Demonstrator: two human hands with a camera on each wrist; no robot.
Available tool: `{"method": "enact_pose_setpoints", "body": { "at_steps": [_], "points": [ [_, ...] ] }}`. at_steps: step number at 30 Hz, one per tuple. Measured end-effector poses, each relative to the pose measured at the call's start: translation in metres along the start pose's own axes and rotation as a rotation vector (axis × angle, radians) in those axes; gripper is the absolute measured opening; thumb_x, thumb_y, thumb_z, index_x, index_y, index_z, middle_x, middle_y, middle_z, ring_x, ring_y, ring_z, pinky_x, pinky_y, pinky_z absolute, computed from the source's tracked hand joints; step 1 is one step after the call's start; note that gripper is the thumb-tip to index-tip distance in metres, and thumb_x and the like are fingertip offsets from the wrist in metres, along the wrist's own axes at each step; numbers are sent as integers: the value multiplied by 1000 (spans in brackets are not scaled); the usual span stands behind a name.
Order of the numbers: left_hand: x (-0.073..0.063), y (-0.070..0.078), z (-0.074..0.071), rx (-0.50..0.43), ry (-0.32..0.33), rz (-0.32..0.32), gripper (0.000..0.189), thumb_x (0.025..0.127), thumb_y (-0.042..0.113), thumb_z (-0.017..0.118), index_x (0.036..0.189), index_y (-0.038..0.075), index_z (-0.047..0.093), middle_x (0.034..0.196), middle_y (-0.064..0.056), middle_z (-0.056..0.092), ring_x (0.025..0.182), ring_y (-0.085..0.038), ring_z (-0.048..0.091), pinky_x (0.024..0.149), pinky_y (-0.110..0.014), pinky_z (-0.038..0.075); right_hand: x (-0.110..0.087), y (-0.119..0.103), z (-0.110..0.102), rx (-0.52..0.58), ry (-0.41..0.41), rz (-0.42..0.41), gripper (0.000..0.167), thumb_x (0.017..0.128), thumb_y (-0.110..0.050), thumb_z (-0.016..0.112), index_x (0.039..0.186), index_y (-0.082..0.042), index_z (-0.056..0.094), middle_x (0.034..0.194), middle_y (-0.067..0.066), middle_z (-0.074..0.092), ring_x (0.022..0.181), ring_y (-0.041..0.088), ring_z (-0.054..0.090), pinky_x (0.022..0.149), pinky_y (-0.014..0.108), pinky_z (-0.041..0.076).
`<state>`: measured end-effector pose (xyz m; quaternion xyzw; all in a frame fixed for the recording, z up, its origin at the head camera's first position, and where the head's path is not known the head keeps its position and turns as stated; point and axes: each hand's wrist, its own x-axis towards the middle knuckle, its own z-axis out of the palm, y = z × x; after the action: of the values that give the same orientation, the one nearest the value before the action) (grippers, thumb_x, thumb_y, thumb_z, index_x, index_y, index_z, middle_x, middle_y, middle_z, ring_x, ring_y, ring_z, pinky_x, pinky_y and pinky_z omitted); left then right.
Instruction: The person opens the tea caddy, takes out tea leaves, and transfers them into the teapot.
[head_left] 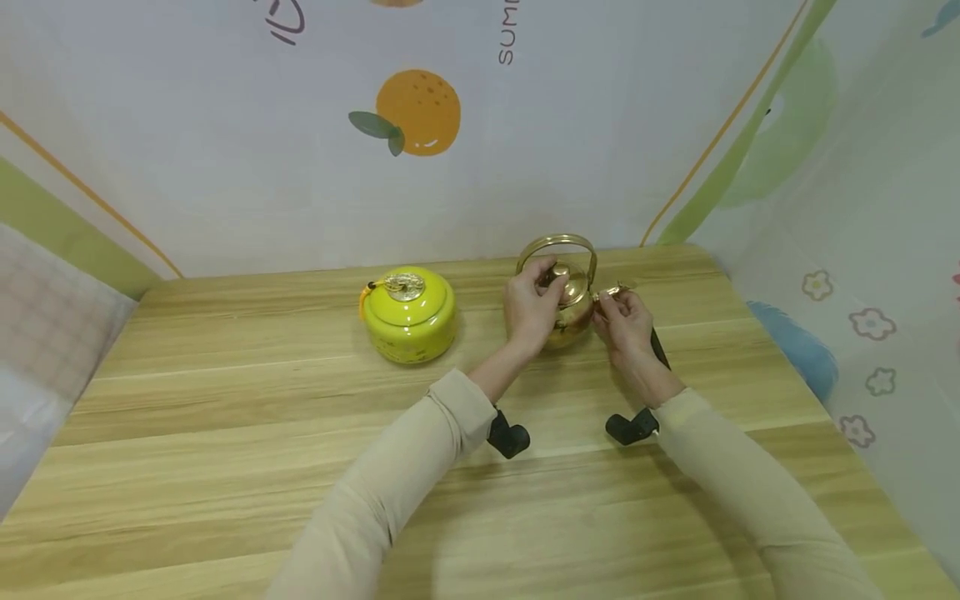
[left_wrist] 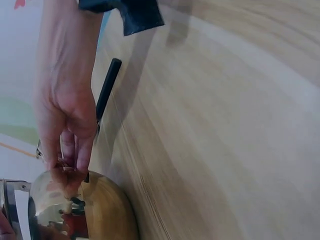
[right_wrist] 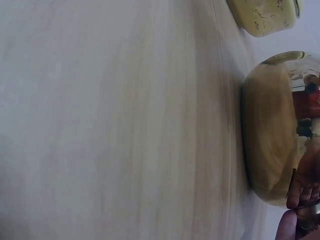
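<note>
A shiny gold teapot (head_left: 572, 327) with a raised hoop handle (head_left: 558, 240) stands near the back edge of the wooden table. My left hand (head_left: 531, 304) is on top of it, thumb and fingers around the knob of the lid (head_left: 576, 285). At the pot's right side, my right hand (head_left: 628, 327) pinches the short gold spout (head_left: 613, 292) between thumb and fingers. In the left wrist view, the right hand's fingertips (left_wrist: 70, 175) are close against the pot's rounded wall. Fingers hide most of the spout.
Left of the teapot sits a yellow-green lidded jar (head_left: 411, 329) with a gold medallion and an orange cord on its lid. A slim black handle (head_left: 660, 348) shows beside the right hand. A printed curtain (head_left: 300, 167) hangs behind the table (head_left: 225, 433).
</note>
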<state>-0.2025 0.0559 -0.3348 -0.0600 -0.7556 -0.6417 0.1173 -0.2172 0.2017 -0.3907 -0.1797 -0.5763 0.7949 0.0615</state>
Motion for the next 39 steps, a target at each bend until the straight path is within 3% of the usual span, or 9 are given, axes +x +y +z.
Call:
{"method": "enact_pose_setpoints", "body": {
  "at_steps": [3,5,11,15,20,23,30,39],
  "points": [
    [-8,2,-6,-99,-48,17,32,89,6,64,119,-4,61,104,-16,69,67,-28,69,60,-39,58,0,0,-1,8,-10,9,6,94,-14,57,94,-13,51,82,-4,59,70,4,59,69,14,52],
    [-14,3,-11,-114,-88,26,32,89,6,64,119,-4,61,106,-16,68,67,-29,68,57,-39,57,1,0,-2,8,-14,9,6,94,-14,57,94,-13,51,82,-4,60,71,4,60,68,14,52],
    [-36,2,-28,-49,-212,7,32,88,8,66,118,0,63,104,-13,70,65,-24,68,46,-14,43,1,0,-1,-8,-19,-7,7,94,-13,57,96,-11,51,82,-4,61,74,4,61,72,14,53],
    [-50,-2,-40,2,-274,-17,30,85,7,68,115,1,66,96,-14,71,67,-26,69,47,-15,45,1,-2,0,-24,-17,-10,7,94,-14,57,95,-12,50,83,-4,60,76,4,59,75,15,53],
    [-64,-10,-50,103,-328,-19,28,84,10,70,111,3,68,100,-11,72,63,-14,67,49,-18,49,0,-4,0,-36,-14,6,6,94,-15,56,95,-13,51,84,-4,59,75,4,58,74,15,52],
    [-69,-16,-53,149,-351,-23,27,83,9,71,108,3,69,103,-11,71,63,-11,66,48,-16,47,0,-3,0,-35,-9,1,6,94,-14,56,94,-12,51,83,-4,59,75,4,58,74,15,52],
    [-74,-31,-58,170,-411,-49,26,81,3,72,106,-1,68,102,-16,70,72,-22,70,52,-16,51,1,-1,1,-34,21,-15,5,94,-12,56,94,-10,51,80,-5,58,73,3,58,71,15,52],
    [-77,-41,-60,199,-437,-61,26,80,2,72,106,0,68,103,-12,71,67,-14,67,51,-14,48,3,0,1,-33,15,-10,6,94,-13,56,96,-10,51,83,-3,58,74,4,58,70,15,52]
  ]
}}
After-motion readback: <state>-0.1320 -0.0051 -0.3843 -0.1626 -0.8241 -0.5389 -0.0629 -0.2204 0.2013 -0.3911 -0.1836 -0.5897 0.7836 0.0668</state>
